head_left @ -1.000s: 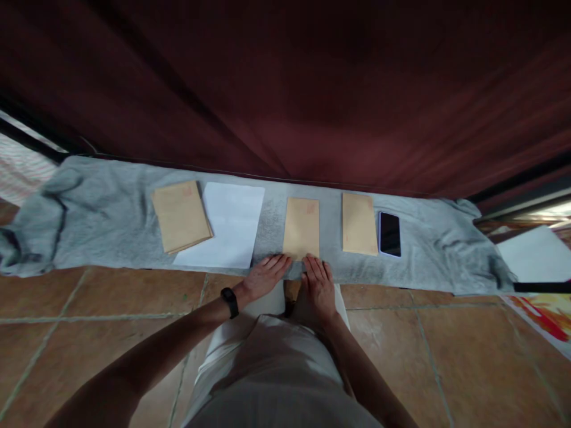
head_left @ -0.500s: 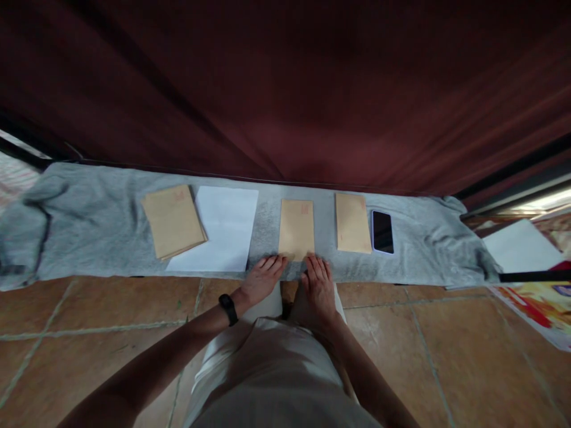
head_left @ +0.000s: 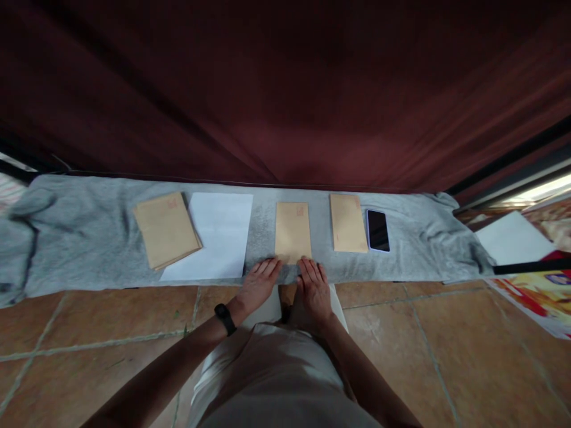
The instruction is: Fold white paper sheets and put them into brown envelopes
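A brown paper envelope [head_left: 292,232] lies flat on the grey cloth in front of me, with small red print at its upper right. At its lower left corner, my left hand [head_left: 261,282] rests with fingers stretched out and fingertips touching the edge. My right hand [head_left: 314,288] lies the same way at the lower right corner, its fingers extended. Neither hand grips anything. To the left, a stack of brown envelopes [head_left: 167,229] overlaps white paper [head_left: 223,235]. More brown envelopes [head_left: 348,224] lie to the right, beside a phone [head_left: 378,230] with a dark screen.
The grey cloth [head_left: 93,238] covers a long narrow surface. Behind it hangs a dark red fabric [head_left: 285,107]. At the far right are a white sheet [head_left: 513,238] and a colourful printed package [head_left: 539,297]. Tiled floor [head_left: 392,356] lies below.
The view has shifted slightly, so the things on the cloth appear a little further left. Both hands stay at the envelope's lower corners, and the envelope looks unmoved on the cloth.
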The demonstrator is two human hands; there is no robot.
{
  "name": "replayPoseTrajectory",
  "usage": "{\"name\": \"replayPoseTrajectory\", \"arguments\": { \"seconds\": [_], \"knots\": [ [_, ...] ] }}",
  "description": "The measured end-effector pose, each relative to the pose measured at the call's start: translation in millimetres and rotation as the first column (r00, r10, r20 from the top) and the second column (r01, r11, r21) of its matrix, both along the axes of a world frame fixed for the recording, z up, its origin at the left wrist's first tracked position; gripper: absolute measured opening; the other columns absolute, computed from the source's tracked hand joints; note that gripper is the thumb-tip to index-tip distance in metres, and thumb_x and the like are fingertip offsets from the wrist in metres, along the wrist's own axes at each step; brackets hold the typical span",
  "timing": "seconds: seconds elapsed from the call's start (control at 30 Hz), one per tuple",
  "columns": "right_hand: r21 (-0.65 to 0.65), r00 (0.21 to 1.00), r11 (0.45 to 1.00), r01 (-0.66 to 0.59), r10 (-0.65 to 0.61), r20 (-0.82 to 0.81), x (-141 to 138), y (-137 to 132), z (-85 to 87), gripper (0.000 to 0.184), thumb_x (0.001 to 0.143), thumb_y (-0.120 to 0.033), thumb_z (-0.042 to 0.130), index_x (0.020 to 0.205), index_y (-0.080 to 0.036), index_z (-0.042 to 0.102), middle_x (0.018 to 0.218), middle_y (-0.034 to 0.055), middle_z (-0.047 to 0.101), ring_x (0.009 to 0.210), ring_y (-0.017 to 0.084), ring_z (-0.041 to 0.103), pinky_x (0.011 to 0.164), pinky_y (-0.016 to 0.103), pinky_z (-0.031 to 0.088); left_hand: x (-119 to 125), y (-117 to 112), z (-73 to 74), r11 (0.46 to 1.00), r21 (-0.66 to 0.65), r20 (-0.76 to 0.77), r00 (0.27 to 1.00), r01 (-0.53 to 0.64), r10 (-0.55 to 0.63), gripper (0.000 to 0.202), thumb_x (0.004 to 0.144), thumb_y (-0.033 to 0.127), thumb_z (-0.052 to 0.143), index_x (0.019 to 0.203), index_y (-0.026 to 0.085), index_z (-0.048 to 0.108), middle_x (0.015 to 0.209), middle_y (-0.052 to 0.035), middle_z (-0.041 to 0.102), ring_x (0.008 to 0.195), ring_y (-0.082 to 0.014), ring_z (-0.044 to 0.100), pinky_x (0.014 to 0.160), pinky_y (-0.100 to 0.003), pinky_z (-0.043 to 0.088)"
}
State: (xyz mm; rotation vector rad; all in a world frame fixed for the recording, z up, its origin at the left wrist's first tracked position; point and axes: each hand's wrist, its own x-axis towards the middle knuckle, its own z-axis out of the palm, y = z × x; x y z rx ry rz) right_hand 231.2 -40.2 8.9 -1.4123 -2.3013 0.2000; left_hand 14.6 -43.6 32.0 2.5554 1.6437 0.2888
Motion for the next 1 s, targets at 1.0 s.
{"name": "replayPoseTrajectory", "arguments": {
  "seconds": [1.0],
  "knots": [
    [0.012,0.998,0.999,0.038,-0.037,-0.056,-0.1,0.5,-3.3,0.049,0.104,-0.024,0.041,0.152,-0.015,0.043,0.150,0.0123,0.054,0.143,0.025,0.044,0.122,0.050,0.030,30.6,59.2,11.2,0.658,-0.591,0.434,0.504,-0.466,0.746,0.020,0.073,0.021,0.072,0.084,0.022,0.056,0.070,0.0024,0.064,0.064,-0.0156,0.061,0.058,-0.025,0.036]
  ]
}}
